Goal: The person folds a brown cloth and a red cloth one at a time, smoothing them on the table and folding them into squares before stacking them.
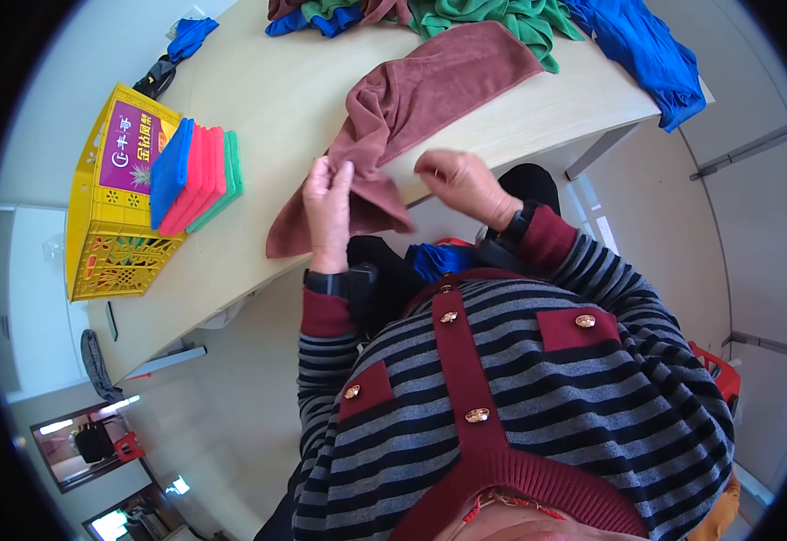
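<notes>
The left hand [328, 207] pinches a reddish-brown, soft-looking fabric towel [448, 86] between thumb and fingers; the right hand [467, 185] is loosely curled, fingertips close to the thumb, just beside the towel and apart from it. The towel lies at the near edge of the pale wooden worktop [258, 81], its long axis slanting from there toward the far right corner, beside crumpled green cloths [511, 22]. It is bunched and creased around the left hand, flatter at its far end, with a stitched hem.

Apparently a workroom: pale table [258, 99], cloth heaps [506, 22], yellow crate [123, 257]
</notes>
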